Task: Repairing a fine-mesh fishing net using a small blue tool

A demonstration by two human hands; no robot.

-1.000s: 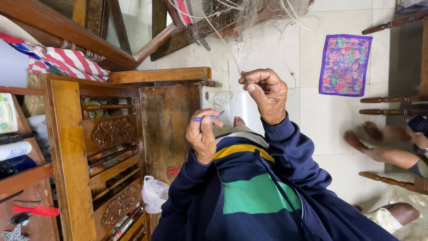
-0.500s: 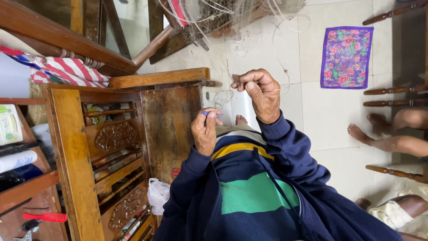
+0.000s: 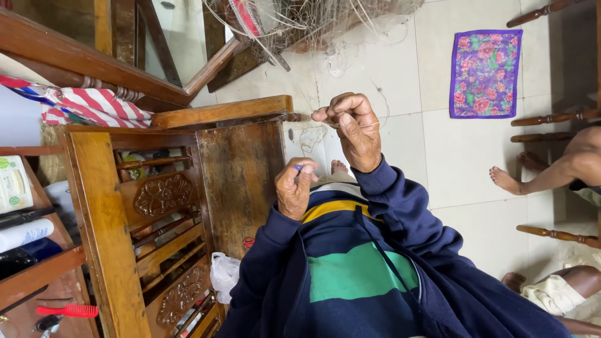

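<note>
My left hand point(image 3: 294, 189) is held close to my chest, its fingers closed on a small blue netting tool point(image 3: 298, 167). My right hand point(image 3: 352, 128) is raised above it and pinches a thin, pale fishing line point(image 3: 313, 134) between thumb and fingers. The line runs up toward a tangled fishing net point(image 3: 300, 25) hanging at the top of the view. Both arms are in dark blue sleeves, and I wear a sweater with yellow and green stripes point(image 3: 357, 269). My bare foot point(image 3: 339, 166) shows between my hands.
A carved wooden cabinet point(image 3: 156, 200) stands left of my hands, with a striped cloth point(image 3: 94, 106) on it and a red comb point(image 3: 66, 310) nearby. A purple floral mat point(image 3: 485, 74) lies on the white tiled floor. Another person's bare leg point(image 3: 551, 169) and wooden chair legs point(image 3: 554, 117) are at right.
My right hand has drifted slightly toward the cabinet, still pinching the line. My left hand keeps the blue tool. The other person's foot has shifted a little.
</note>
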